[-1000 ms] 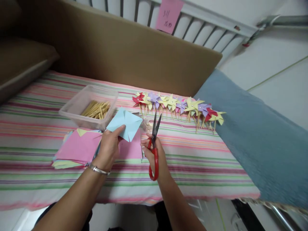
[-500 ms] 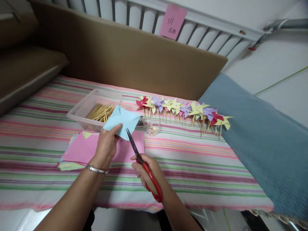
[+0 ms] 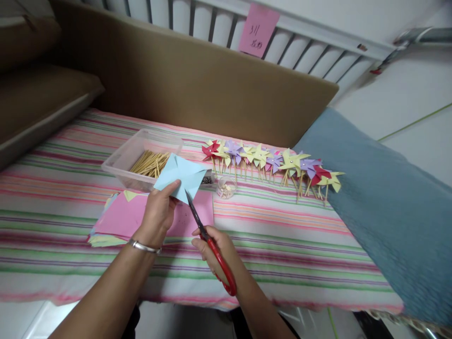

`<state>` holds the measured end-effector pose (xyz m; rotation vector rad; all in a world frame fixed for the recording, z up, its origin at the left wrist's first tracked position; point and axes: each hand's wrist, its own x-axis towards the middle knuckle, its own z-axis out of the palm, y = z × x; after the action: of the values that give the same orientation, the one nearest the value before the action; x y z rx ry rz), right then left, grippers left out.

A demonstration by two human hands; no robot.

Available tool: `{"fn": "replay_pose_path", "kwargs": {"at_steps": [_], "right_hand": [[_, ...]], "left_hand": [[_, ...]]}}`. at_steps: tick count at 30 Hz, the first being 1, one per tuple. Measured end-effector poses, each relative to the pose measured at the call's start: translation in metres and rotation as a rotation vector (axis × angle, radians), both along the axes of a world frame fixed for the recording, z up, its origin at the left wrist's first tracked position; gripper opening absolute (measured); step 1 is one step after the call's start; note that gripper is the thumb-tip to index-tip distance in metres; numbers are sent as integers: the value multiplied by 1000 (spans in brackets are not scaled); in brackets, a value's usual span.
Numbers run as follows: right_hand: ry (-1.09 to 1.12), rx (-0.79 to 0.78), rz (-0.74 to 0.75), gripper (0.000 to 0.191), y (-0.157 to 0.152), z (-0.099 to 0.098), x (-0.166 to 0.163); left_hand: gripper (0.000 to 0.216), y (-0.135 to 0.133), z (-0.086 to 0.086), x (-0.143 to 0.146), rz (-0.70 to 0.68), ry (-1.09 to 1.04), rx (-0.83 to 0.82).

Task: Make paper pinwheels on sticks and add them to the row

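The left hand pinches a light-blue square paper sheet, thumb on top, by the near right corner of the clear rectangular plastic box; the right hand, curled, grips red-handled, dark-bladed scissors, tips at the sheet's near corner.

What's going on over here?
A person's left hand holds a light blue paper, and the right hand holds red-handled scissors with the blades at the paper's near corner. Beyond, a clear box of sticks and a row of paper pinwheels sit on a striped cloth.
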<state>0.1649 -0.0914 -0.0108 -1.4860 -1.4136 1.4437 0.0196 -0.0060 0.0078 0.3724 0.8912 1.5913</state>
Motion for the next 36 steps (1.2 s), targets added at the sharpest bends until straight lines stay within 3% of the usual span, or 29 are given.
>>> {"fn": "replay_pose_path", "kwargs": {"at_steps": [12,36], "right_hand": [[-62,77,-5,25,2,-1,-3],[-39,43,-22,29,2,-3,-6]], "left_hand": [[32,-4,-3,6,18,-39,-6],[27,-4,-2,8,58,-45,19]]}}
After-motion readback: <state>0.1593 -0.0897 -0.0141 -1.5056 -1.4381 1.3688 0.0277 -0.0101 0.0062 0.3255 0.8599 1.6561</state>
